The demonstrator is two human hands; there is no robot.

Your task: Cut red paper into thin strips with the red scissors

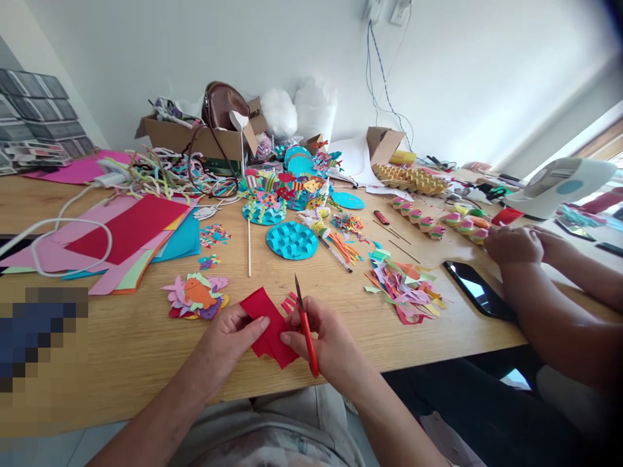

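My left hand [228, 337] pinches a piece of red paper [267, 327] near the front edge of the wooden table [121, 350]. My right hand [324, 340] grips small red-handled scissors [305, 324], blades pointing up and away, and its fingertips also touch the red paper's right side. Small red paper scraps [289, 302] lie just beyond the paper. A pile of cut paper shapes with an orange fish [197, 295] sits to the left of my left hand.
Stacked coloured sheets [129, 240] and a white cable lie at left. Blue paper discs [291, 240], a wooden stick [249, 246] and a scrap pile [403, 285] fill the middle. A phone [474, 288] lies at right, by another person's hands [516, 245]. Cardboard boxes stand at back.
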